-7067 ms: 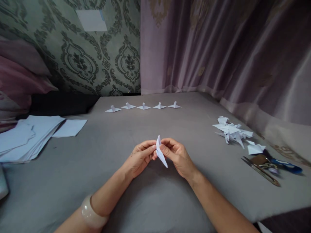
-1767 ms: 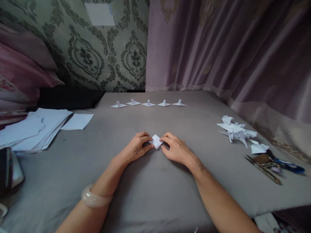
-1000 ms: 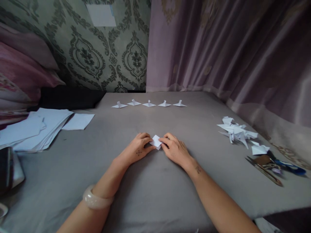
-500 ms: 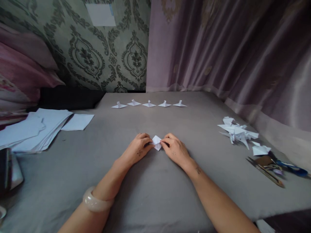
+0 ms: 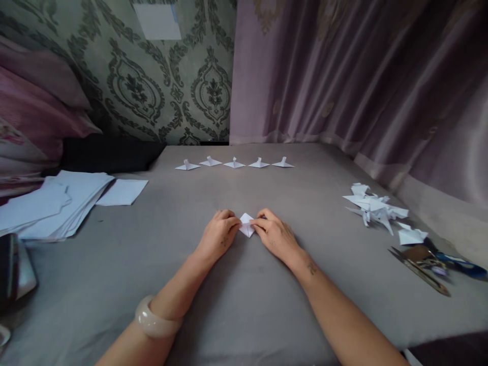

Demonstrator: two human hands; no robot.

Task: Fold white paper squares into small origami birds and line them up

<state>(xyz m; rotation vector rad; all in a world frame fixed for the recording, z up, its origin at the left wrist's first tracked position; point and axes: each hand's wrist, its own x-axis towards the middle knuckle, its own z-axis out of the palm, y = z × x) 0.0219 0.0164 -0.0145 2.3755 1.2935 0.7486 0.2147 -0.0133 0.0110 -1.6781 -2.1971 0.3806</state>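
Observation:
A small diamond of folded white paper (image 5: 247,226) lies on the grey cloth-covered table between my hands. My left hand (image 5: 223,229) pinches its left corner, thumb and fingers closed on the edge. From the other side my right hand (image 5: 275,231) grips the right corner between thumb and fingertips. A crease runs across the paper's lower half. Farther back stands a row of several folded paper figures (image 5: 234,163), each with flat wings and a raised middle.
On the left lie stacked white sheets (image 5: 82,203), with a dark phone-like object (image 5: 8,264) nearer me. To the right are a pile of folded paper pieces (image 5: 375,204), a pointed tool (image 5: 419,272) and a blue-handled item (image 5: 461,264). A purple curtain (image 5: 305,71) hangs behind.
My left hand has shifted very slightly at the paper's left corner, and its forearm has moved a little to the right. Both hands keep hold of the folded paper.

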